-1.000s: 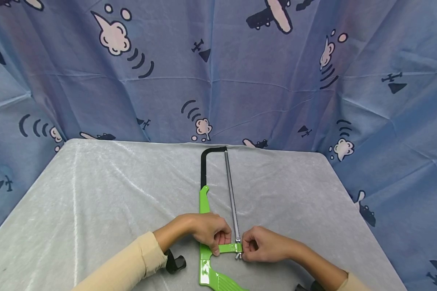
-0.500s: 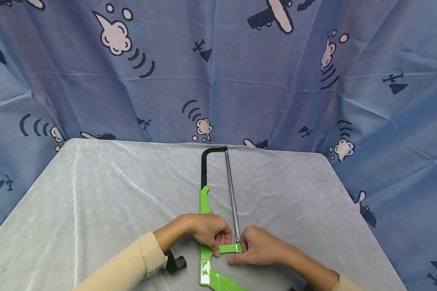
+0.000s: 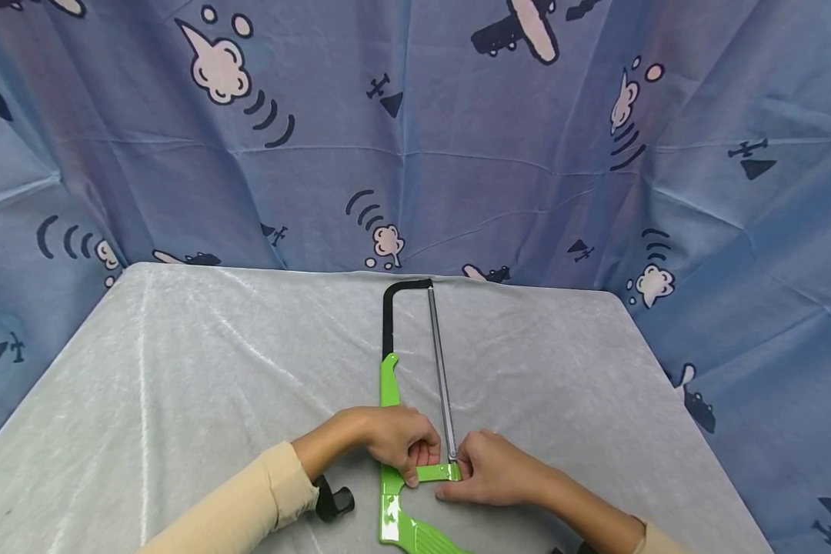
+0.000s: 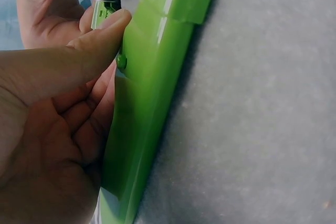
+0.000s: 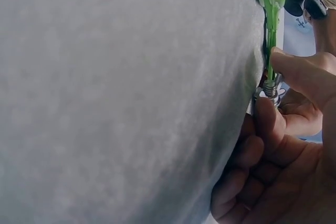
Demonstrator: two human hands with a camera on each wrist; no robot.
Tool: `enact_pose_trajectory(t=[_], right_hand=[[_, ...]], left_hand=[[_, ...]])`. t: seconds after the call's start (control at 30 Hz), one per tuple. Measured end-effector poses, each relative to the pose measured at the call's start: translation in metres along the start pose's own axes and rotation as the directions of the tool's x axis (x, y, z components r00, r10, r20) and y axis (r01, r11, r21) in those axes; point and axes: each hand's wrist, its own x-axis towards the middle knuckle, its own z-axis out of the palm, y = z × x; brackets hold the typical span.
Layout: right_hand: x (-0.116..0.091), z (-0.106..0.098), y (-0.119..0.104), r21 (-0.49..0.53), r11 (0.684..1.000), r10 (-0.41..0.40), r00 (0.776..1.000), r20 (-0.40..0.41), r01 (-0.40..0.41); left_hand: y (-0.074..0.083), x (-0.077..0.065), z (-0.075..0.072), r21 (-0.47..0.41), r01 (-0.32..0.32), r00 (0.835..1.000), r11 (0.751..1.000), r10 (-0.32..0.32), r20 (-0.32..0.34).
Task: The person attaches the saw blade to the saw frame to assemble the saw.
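A hacksaw point(image 3: 388, 385) with a green handle and a black front frame lies on the grey cloth. Its grey blade point(image 3: 439, 362) runs down the right side to the green crossbar point(image 3: 432, 472). My left hand point(image 3: 398, 435) holds the saw's green frame, thumb on the crossbar where it meets the handle. At the crossbar's right end, my right hand point(image 3: 495, 469) pinches the wing nut point(image 5: 270, 88) between thumb and index finger. The hand hides this nut in the head view, while the right wrist view shows its metal wings and threads between the fingertips.
The cloth-covered table point(image 3: 215, 400) stretches out on both sides of the saw. Behind it hangs a blue curtain point(image 3: 318, 185) printed with planes and clouds. A black wrist device point(image 3: 334, 500) sits under the left sleeve point(image 3: 235, 500).
Over the last second my right hand shifted slightly left and its thumb moved across below the crossbar's end, covering the wing nut. My left hand and the saw stayed in place.
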Motion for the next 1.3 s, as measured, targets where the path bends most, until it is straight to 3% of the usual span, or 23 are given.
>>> enact_pose_trajectory(t=[0.3, 0.87, 1.1, 1.3], right_hand=[[0.0, -0.002, 0.002, 0.046, 0.999, -0.017, 1.0, 0.017, 0.016], [-0.003, -0.013, 0.016, 0.215, 0.969, -0.159, 0.976, 0.149, 0.125], [-0.004, -0.017, 0.018, 0.309, 0.945, -0.177, 0.961, 0.212, 0.106], [-0.004, -0.019, 0.021, 0.324, 0.94, -0.184, 0.956, 0.229, 0.103]], left_hand=[[0.001, 0.0, -0.001, -0.009, 0.001, 1.0, 1.0, -0.001, 0.005], [0.002, -0.001, -0.001, -0.002, 0.012, 1.0, 1.0, -0.012, 0.003], [0.002, -0.001, 0.0, -0.008, 0.016, 1.0, 1.0, -0.016, 0.005], [0.001, -0.001, 0.0, -0.014, 0.008, 1.0, 1.0, -0.008, 0.0]])
